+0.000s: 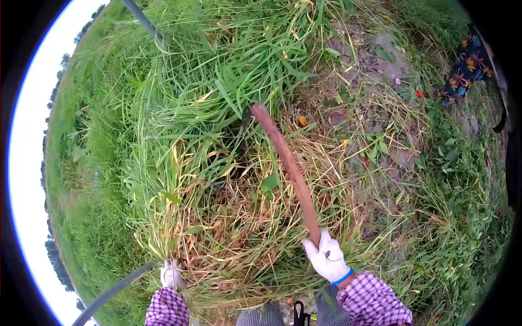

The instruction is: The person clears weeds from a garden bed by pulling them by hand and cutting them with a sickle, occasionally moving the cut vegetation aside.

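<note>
My right hand point(329, 258), in a white glove with a blue cuff, is wrapped round the lower end of a hoe point(291, 168). Its long wooden handle curves up and away to the left. At the far end a dark metal blade point(247, 117) sits among green stems, partly hidden by them. Low on the left, my left hand point(173, 274), also white-gloved, is closed at the base of a bunch of tall grass point(168, 228); its fingers are partly covered by stalks. Between the hands spreads yellowed, flattened grass point(234, 233).
Grey pipes point(117, 293) point(144, 23) rise from the grass on the left. Bare soil point(389, 60) with straw lies at the upper right. A person's dark flowered clothing point(467, 68) shows at the right edge. An orange fruit point(303, 120) lies near the blade.
</note>
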Demonstrator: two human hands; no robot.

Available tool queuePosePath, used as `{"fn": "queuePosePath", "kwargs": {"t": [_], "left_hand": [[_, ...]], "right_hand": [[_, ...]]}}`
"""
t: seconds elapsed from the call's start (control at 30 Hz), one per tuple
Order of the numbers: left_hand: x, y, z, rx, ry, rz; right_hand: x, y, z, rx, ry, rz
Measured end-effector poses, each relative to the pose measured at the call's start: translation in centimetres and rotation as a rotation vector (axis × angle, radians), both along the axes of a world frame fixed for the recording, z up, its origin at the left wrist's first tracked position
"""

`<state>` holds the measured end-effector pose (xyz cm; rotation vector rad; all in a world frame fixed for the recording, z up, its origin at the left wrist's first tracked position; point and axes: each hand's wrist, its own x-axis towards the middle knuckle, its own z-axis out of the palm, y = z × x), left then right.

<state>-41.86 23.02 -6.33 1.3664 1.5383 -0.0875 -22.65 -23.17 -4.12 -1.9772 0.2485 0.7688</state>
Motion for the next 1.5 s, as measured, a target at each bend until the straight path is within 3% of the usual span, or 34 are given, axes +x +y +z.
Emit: {"fn": "queuePosePath", "kwargs": {"t": [0.07,0.1,0.17,0.23,0.27,0.3,0.37,0.4,0.43,0.47,0.5,0.53,0.57,0.6,0.67,0.7,0.77,0.83,0.87,0.9,0.97,1.07,1.17,1.23,1.3,1.37,1.43,1.5], "left_hand": [[-3.9,2.5,-2.7,0.075,0.131,-0.128],[-5.0,2.6,-3.1,0.192,0.341,-0.651],[-4.6,1.8,-2.8,0.314,0.54,-1.172],[-2.4,-3.0,0.1,0.761,0.92,-1.922],[-4.8,-1.2,-3.0,0.634,0.935,-1.682],[-3.7,-2.1,-1.6,0.606,0.953,-1.592],[-1.1,-3.2,2.1,0.611,1.002,-1.885],[-3.7,-1.0,0.0,0.556,1.062,-1.696],[0.8,-3.9,3.9,0.403,1.159,-1.513],[-0.8,-3.0,2.8,0.465,1.163,-1.618],[-3.6,-0.6,0.8,0.534,1.158,-1.716],[-6.6,1.7,-1.5,0.436,0.951,-1.545],[-9.6,4.0,-3.7,0.333,0.749,-1.372],[-11.1,5.1,-5.2,0.254,0.428,-1.136],[-1.4,-0.7,1.6,0.301,0.89,-1.256],[-0.7,-1.2,2.1,0.304,0.887,-1.244],[-0.7,-1.3,2.7,0.27,0.967,-1.289],[-4.7,1.4,-0.6,0.242,0.932,-1.222],[-9.5,4.1,-3.7,0.192,0.621,-1.087],[-8.6,3.6,-2.4,0.188,0.696,-1.196],[-1.5,-0.1,3.7,0.1,0.928,-1.501],[5.6,-2.4,10.6,-0.081,1.072,-1.723],[12.8,-5.0,16.2,-0.047,1.153,-1.704],[17.0,-7.6,19.3,0.359,0.883,-1.562],[19.9,-9.5,18.8,1.142,0.135,-1.678],[26.0,-12.6,16.8,1.353,0.054,-1.837],[30.6,-14.9,11.3,1.14,0.276,-1.897],[33.3,-14.4,4.5,0.987,0.571,-1.903]], "right_hand": [[4.6,0.8,0.5,0.061,-0.187,-0.092],[7.7,1.5,2.3,-0.034,-0.283,-0.047],[13.1,3.4,3.9,0.048,-0.425,-0.067],[18.3,6.0,3.3,-0.036,-0.626,0.073],[20.8,7.5,3.5,-0.044,-0.599,0.142],[22.9,8.5,1.6,-0.068,-0.672,0.222],[25.6,8.1,2.3,-0.289,-0.51,0.388],[25.9,6.1,1.3,-0.391,-0.481,0.459],[26.3,2.6,-0.1,-0.493,-0.45,0.533],[25.8,-2.7,-1.3,-0.538,-0.331,0.564],[24.3,-6.8,-0.5,-0.616,-0.202,0.475],[22.4,-11.8,-1.2,-0.685,-0.228,0.33],[20.8,-15.3,-0.4,-0.585,-0.155,0.131],[19.4,-18.9,-0.9,-0.547,-0.181,0.086],[17.0,-23.5,0.2,-0.668,-0.136,0.112],[16.6,-25.0,0.4,-0.737,-0.093,0.148],[15.7,-27.6,-1.4,-0.64,-0.014,-0.065],[16.5,-24.0,-0.4,-0.687,-0.012,-0.035],[15.8,-22.5,-1.6,-0.565,-0.151,-0.001],[15.6,-21.0,-2.9,-0.437,-0.297,0.031],[15.5,-13.4,0.7,-0.399,-0.252,0.078],[16.2,-7.3,-0.6,-0.47,-0.304,0.158],[19.2,-3.5,-3.2,-0.575,-0.516,0.27],[21.2,-3.5,-3.5,-0.7,-0.619,0.395],[21.2,-5.8,-3.8,-0.801,-0.596,0.464],[18.3,-10.8,-4.0,-0.836,-0.416,0.472],[12.1,-16.7,-1.4,-0.857,-0.285,0.398],[4.1,-23.7,2.7,-1.06,-0.096,0.323]]}}
